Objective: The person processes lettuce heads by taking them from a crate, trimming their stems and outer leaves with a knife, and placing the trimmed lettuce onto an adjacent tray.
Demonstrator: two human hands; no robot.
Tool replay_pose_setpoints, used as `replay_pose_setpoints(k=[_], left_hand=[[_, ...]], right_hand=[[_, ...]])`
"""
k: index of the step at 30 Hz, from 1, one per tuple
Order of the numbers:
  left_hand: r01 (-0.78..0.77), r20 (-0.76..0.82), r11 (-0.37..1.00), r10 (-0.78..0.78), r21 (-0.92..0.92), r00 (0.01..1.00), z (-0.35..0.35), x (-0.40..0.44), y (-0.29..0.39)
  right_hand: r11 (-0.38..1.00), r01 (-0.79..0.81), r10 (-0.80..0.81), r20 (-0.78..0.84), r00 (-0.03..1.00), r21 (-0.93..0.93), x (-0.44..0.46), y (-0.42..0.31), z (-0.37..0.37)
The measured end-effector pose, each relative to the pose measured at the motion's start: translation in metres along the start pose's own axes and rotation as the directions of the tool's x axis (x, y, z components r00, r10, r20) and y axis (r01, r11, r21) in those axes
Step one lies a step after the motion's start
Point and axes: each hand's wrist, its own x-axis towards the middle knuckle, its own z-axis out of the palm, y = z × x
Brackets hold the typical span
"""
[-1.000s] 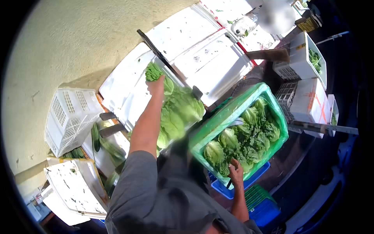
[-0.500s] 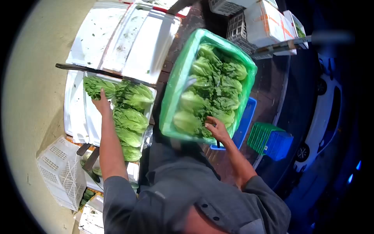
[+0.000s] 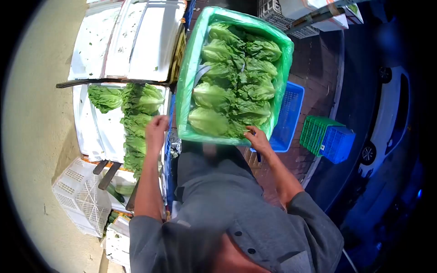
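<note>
My left hand, slightly blurred, hovers beside the lettuce heads lined up in a white foam box. Its fingers are loosely bent and hold nothing I can see. One lettuce head lies apart at that box's upper left. My right hand is at the lower right edge of a crate lined with green plastic, its fingertips by the leaves. A slim dark handle sticks out below this hand, its other end mostly hidden. Two columns of lettuce heads fill the lined crate.
A blue crate sits under the lined crate's right side. Further right are green and blue baskets and a parked white car. A white basket stands lower left; a dark metal bar crosses the foam boxes.
My left hand has let go of the lettuce head at the upper left of the foam box and moved right. My right hand stays at the lined crate's edge. The view has shifted.
</note>
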Motion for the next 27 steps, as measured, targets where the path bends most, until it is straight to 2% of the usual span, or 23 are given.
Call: replay_pose_setpoints(k=[1,2,3,4,6,8,9,12,13,16,17,20,21,24,25,27], left_hand=[[-0.094,0.124,0.993,0.085,0.07,0.989,0.026,-0.001,-0.027],[-0.238,0.217,0.925,0.178,0.296,0.96,0.048,-0.006,-0.011],[-0.253,0.277,0.896,0.154,0.365,0.948,0.067,-0.008,-0.004],[-0.383,0.289,0.811,0.275,0.442,0.917,0.081,-0.002,-0.015],[-0.448,0.346,0.709,0.298,0.544,0.89,0.097,0.006,-0.017],[-0.385,0.397,0.672,0.146,0.632,0.906,0.102,0.006,-0.004],[-0.356,0.413,0.645,0.068,0.676,0.908,0.106,0.006,0.006],[-0.374,0.425,0.534,0.031,0.758,0.905,0.113,0.012,0.002],[-0.4,0.43,0.51,0.066,0.761,0.9,0.115,0.015,0.0],[-0.351,0.391,0.438,-0.002,0.828,0.92,0.121,0.019,0.007],[-0.38,0.385,0.442,0.083,0.812,0.919,0.121,0.019,0.003],[-0.293,0.36,0.402,-0.1,0.868,0.928,0.129,0.009,0.043],[-0.337,0.377,0.378,-0.035,0.862,0.925,0.133,0.005,0.045],[-0.389,0.403,0.182,-0.049,0.903,0.914,0.148,-0.001,0.051],[-0.423,0.419,0.181,0.063,0.888,0.906,0.149,-0.003,0.043],[-0.455,0.445,0.366,0.117,0.812,0.888,0.153,-0.001,0.037]], right_hand=[[0.988,0.146,-0.148,-0.046,0.988,-0.06,0.007,0.024,0.002],[0.993,0.112,-0.114,-0.043,0.993,-0.04,0.004,0.029,0.0],[0.997,0.078,-0.079,-0.036,0.996,-0.02,0.0,0.029,0.0],[0.999,0.047,-0.047,-0.024,0.999,0.001,-0.003,0.03,-0.001],[0.998,0.048,-0.047,-0.036,0.998,0.035,-0.005,0.042,-0.006],[0.996,-0.001,0.003,-0.03,1.0,0.089,-0.012,0.043,-0.015],[0.983,-0.118,0.118,0.008,0.993,0.143,-0.019,0.032,-0.021],[0.997,0.012,-0.005,-0.085,0.996,0.076,-0.014,0.065,-0.023],[0.996,0.049,-0.042,-0.093,0.995,0.073,-0.015,0.069,-0.024],[0.977,-0.049,0.056,-0.032,0.998,0.207,-0.023,0.068,-0.03],[0.984,0.013,-0.003,-0.055,0.998,0.176,-0.02,0.08,-0.03],[0.994,0.004,0.005,-0.08,0.997,0.111,-0.027,0.08,-0.036],[0.957,-0.027,0.045,-0.056,0.997,0.287,-0.026,0.086,-0.033],[0.962,-0.083,0.097,-0.043,0.994,0.259,-0.03,0.099,-0.038],[0.977,0.013,0.008,-0.098,0.995,0.211,-0.026,0.112,-0.035],[0.972,-0.046,0.063,-0.067,0.996,0.232,-0.026,0.118,-0.036]])
